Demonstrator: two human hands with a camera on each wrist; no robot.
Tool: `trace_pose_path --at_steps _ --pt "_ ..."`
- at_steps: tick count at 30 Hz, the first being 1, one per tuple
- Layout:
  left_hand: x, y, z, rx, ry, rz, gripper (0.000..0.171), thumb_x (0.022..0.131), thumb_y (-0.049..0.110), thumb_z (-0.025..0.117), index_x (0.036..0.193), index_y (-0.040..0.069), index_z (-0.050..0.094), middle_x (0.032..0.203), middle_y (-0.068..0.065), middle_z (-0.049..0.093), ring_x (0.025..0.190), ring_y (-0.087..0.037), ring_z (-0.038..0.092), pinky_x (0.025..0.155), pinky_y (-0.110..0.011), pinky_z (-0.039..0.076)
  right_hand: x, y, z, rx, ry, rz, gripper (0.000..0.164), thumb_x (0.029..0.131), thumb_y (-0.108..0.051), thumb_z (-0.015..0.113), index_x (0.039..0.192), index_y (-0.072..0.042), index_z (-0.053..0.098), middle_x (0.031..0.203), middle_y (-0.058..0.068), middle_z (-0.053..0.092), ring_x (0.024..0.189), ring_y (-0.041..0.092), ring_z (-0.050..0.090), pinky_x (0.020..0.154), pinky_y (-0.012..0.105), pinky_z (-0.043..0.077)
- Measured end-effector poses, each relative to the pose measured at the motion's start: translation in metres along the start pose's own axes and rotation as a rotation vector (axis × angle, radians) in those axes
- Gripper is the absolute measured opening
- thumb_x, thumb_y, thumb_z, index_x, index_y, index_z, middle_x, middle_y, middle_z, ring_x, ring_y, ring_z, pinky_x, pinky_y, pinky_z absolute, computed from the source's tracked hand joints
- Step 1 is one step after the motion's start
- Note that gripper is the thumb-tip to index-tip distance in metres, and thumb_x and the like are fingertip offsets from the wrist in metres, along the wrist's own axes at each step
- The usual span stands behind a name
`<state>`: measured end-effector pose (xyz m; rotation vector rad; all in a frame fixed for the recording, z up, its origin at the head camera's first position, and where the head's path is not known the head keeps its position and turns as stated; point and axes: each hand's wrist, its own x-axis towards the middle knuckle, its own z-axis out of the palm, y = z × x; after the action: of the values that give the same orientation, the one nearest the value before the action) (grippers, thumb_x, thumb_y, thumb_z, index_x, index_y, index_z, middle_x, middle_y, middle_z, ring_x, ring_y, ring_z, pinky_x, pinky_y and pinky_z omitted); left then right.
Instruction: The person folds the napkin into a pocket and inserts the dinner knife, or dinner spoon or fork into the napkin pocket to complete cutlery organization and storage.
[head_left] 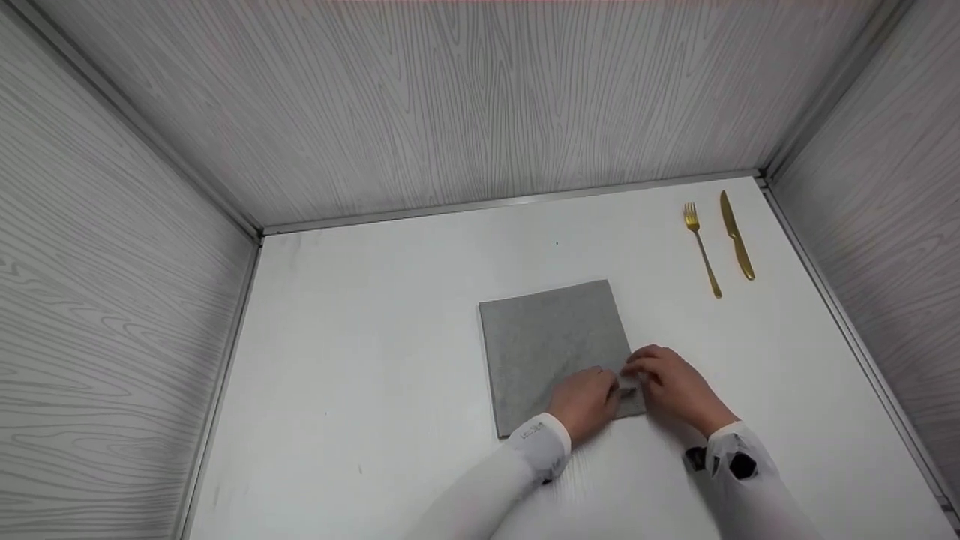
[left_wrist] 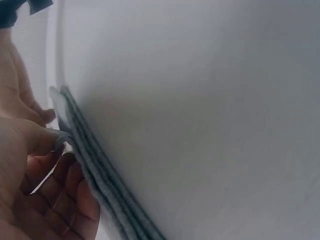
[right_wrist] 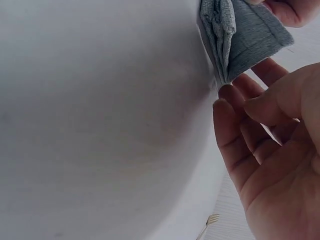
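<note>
A grey towel (head_left: 551, 341), folded into a layered square, lies on the white table. At its near right corner my left hand (head_left: 586, 401) pinches a bit of the top layer between thumb and fingers; the left wrist view shows the stacked folds (left_wrist: 107, 182) beside that hand. My right hand (head_left: 671, 384) is at the towel's right edge, fingers loosely bent, with nothing gripped. In the right wrist view its fingertips (right_wrist: 222, 107) are right at the towel's corner, below a turned-up grey flap (right_wrist: 257, 37).
A gold fork (head_left: 703, 251) and a gold knife (head_left: 737, 236) lie side by side at the table's back right. Wood-grained panels (head_left: 465, 105) wall the table (head_left: 360, 337) at the back and both sides.
</note>
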<state>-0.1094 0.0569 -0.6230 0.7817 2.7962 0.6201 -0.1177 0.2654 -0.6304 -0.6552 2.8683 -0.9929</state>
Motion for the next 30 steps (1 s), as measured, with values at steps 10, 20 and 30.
trace_pose_path --at_steps 10,20,30 --pt "0.000 -0.022 -0.033 -0.347 0.059 -0.181 0.015 0.102 0.027 0.061 0.111 0.019 0.071 0.084 0.014 0.062 0.072 -0.003 0.056 0.066 -0.022 0.048 0.024 -0.014 -0.002 0.078 0.064 0.055 0.017 0.095 -0.001 0.066 0.105 -0.010 0.076 0.110 0.004 0.071 0.111 0.028 0.061 0.094 0.051 0.050" --pt "0.008 -0.060 -0.073 -0.530 0.134 -0.281 0.028 0.105 0.034 0.059 0.123 0.014 0.069 0.107 0.005 0.069 0.093 -0.008 0.063 0.080 -0.029 0.054 0.084 -0.043 0.003 0.119 0.027 0.082 0.024 0.104 -0.018 0.062 0.125 -0.011 0.072 0.118 0.005 0.071 0.105 0.023 0.066 0.088 0.048 0.055" --pt "0.004 -0.121 -0.111 -0.585 0.214 -0.421 0.030 0.106 0.033 0.059 0.125 0.012 0.068 0.109 0.000 0.068 0.095 -0.014 0.064 0.082 -0.034 0.055 0.130 -0.036 0.015 -0.046 0.084 0.097 0.025 0.103 -0.019 0.060 0.122 -0.009 0.073 0.114 0.008 0.071 0.109 0.029 0.063 0.099 0.051 0.048"
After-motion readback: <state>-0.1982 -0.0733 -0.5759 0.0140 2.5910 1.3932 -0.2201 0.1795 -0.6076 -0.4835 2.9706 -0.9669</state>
